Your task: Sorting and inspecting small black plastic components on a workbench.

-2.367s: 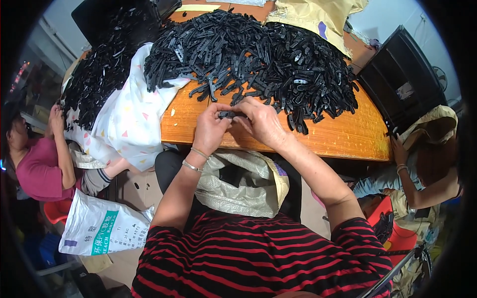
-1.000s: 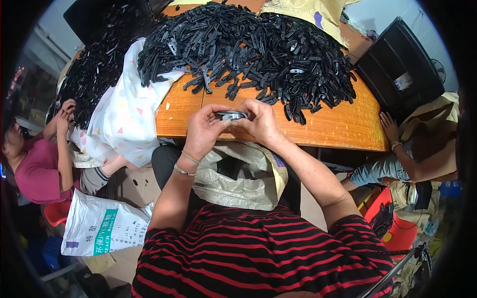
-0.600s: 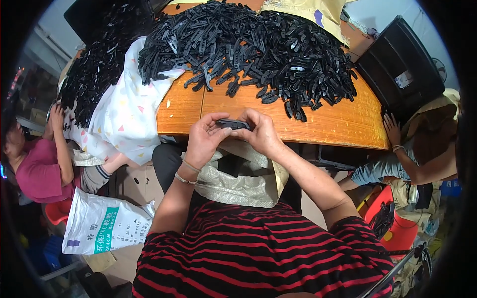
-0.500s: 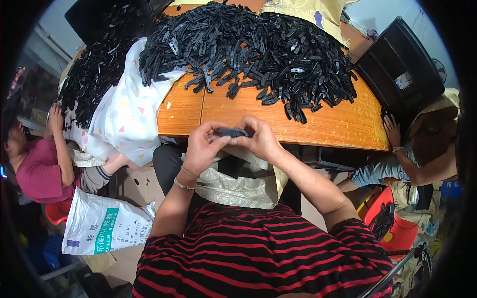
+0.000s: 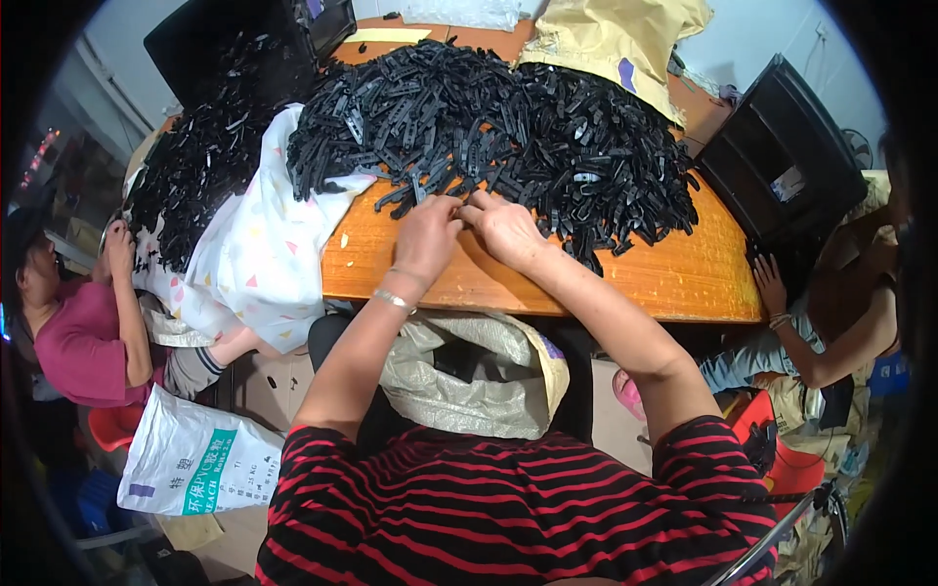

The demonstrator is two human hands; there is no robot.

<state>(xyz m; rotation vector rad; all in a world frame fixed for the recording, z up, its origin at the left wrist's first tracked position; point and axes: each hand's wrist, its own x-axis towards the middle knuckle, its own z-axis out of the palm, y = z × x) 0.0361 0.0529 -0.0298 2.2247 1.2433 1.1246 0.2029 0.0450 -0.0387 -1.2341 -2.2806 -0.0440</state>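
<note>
Both my hands are over the table at the near edge of a heap of black plastic parts. My left hand has its fingers curled in at the heap's edge, and what they hold is hidden. Close beside it, my right hand has bent fingers pressed down among the nearest parts. Its grip is also hidden by the back of the hand. The parts are long, narrow and dark, lying loose on one another. On my lap, below the table edge, an open woven sack shows a dark inside.
A wooden table carries the heap. A patterned white cloth hangs at left, with more black parts beyond it. One person sits left; another person's hand is right, near a black bin. A printed white sack lies lower left.
Both hands have moved forward from above the lap sack to the heap's near edge. The black part held between them is no longer visible. The sack's mouth now shows more fully.
</note>
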